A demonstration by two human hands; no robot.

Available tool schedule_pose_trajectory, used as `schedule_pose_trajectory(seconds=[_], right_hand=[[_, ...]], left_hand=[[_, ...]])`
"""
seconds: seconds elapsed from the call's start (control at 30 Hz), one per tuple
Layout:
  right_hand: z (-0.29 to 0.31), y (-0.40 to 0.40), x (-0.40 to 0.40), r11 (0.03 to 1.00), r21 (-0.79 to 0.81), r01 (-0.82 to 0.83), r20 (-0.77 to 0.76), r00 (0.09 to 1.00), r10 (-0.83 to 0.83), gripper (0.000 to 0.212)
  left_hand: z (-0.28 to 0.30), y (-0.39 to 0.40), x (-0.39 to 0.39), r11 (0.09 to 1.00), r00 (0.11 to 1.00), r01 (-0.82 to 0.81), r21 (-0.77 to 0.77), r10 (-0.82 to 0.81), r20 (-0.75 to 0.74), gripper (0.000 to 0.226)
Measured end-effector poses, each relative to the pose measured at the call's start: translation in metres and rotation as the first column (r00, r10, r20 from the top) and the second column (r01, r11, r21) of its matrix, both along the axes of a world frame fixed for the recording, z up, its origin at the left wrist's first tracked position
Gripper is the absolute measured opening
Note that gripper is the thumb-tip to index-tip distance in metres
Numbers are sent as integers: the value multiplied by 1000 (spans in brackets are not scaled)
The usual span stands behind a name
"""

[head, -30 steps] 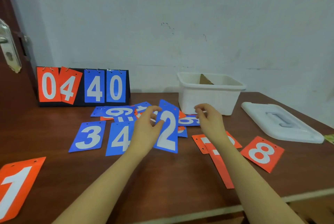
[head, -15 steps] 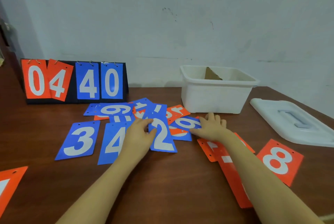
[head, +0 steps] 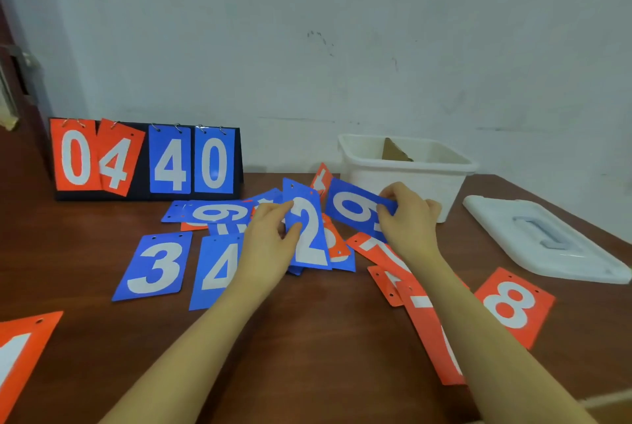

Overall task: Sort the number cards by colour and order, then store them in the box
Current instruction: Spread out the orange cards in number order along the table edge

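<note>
Blue and orange number cards lie scattered on the brown table [head: 307, 338]. My left hand [head: 270, 235] pinches the blue 2 card [head: 307, 232], tilted up off the pile. My right hand [head: 407, 215] grips a blue card showing a 6 or 9 [head: 355, 210], lifted just in front of the white box [head: 407, 164]. Blue 3 [head: 154, 266] and blue 4 [head: 215, 269] lie flat side by side left of my left hand. More blue cards [head: 212, 211] overlap behind them. Orange cards [head: 420, 300] lie partly hidden under my right forearm, beside an orange 8 [head: 513, 307].
A flip scoreboard [head: 147, 160] reading 04 40 stands at the back left by the wall. The box's white lid [head: 547, 239] lies at the right. An orange 1 card [head: 20, 355] sits at the near left edge. A door is at the far left.
My right hand went from pressing flat on the blue 6-or-9 card to gripping it and lifting it off the pile. My left hand raised the blue 2 card slightly.
</note>
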State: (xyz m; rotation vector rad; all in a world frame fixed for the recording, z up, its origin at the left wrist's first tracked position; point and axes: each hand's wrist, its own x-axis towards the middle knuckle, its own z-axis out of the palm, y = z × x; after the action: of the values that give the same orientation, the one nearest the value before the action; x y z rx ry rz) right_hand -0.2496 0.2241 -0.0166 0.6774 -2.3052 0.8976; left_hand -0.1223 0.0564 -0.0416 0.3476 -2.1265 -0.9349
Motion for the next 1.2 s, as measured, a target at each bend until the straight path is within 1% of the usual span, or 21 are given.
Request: schedule_pose_trajectory(seconds=[0.07, 0.1, 0.13, 0.2, 0.23, 0.27, 0.37, 0.43, 0.47, 0.57, 0.67, 0.77, 0.83, 0.9, 0.97, 1.0, 1.03, 1.07, 1.1, 1.13, 1.2], right_hand=[[8, 6, 15, 997, -74, -18, -40, 999, 16, 13], [12, 9, 22, 985, -162, -65, -11, 998, 64, 13], [16, 13, 30, 949, -283, -135, 42, 987, 153, 13], [23, 14, 48, 820, -510, -261, 147, 913, 381, 17], [26, 14, 56, 760, -574, -304, 175, 861, 477, 18], [27, 12, 63, 727, -595, -343, 188, 820, 541, 20], [32, 1, 87, 668, -557, -493, 179, 714, 676, 27], [32, -10, 100, 649, -511, -564, 230, 638, 735, 25], [30, -17, 107, 655, -468, -594, 270, 609, 746, 23], [23, -43, 127, 689, -274, -671, 342, 601, 722, 26], [20, -65, 142, 664, -228, -712, 368, 569, 736, 25], [19, -80, 149, 636, -137, -759, 397, 546, 738, 21], [18, -86, 152, 617, -102, -780, 400, 536, 744, 21], [15, -91, 154, 614, -112, -781, 393, 532, 750, 24], [9, -94, 156, 656, -165, -737, 330, 585, 741, 32], [6, -95, 157, 685, -238, -689, 270, 630, 728, 38], [2, -96, 157, 706, -341, -621, 218, 678, 702, 44], [-1, -98, 157, 716, -444, -538, 202, 719, 665, 50], [-5, -100, 157, 723, -525, -448, 239, 738, 631, 57], [-10, -103, 159, 730, -577, -366, 320, 721, 615, 64], [-22, -112, 164, 735, -620, -275, 486, 601, 635, 69]], left_hand=[[4, 2, 3, 1000, 999, 13, -11, -13, 31, 45], [6, 4, 6, 1000, 999, 27, -10, -27, 39, 46], [7, 4, 9, 999, 999, 42, -8, -42, 33, 46], [10, 5, 21, 998, 998, 62, -15, -62, -18, 44], [12, 6, 28, 998, 997, 65, -21, -66, -50, 43], [15, 5, 36, 998, 994, 62, -27, -64, -84, 41], [22, -7, 69, 999, 979, -27, -19, 22, -201, 36], [26, -19, 94, 998, 962, -53, 35, 61, -265, 30], [26, -25, 107, 999, 961, -31, 44, 42, -272, 26], [22, -38, 137, 999, 983, 49, 16, -46, -179, 12], [14, -50, 159, 1000, 982, 31, 4, -30, -187, 10], [10, -61, 173, 999, 978, 32, 15, -28, -209, 8], [8, -65, 177, 1000, 985, 19, -9, -20, -170, 9], [3, -66, 177, 999, 995, -6, -45, 1, -104, 12], [-2, -65, 174, 999, 996, -27, -30, 25, -85, 8], [-4, -64, 172, 999, 994, -41, 20, 42, -104, 5], [-6, -63, 169, 992, 988, -59, 110, 74, -137, 7], [-6, -62, 167, 973, 978, -75, 219, 114, -175, 12], [-6, -62, 165, 946, 966, -86, 313, 156, -206, 16], [-4, -61, 162, 924, 956, -94, 370, 187, -224, 17], [-1, -60, 159, 910, 952, -90, 406, 198, -232, 17]])
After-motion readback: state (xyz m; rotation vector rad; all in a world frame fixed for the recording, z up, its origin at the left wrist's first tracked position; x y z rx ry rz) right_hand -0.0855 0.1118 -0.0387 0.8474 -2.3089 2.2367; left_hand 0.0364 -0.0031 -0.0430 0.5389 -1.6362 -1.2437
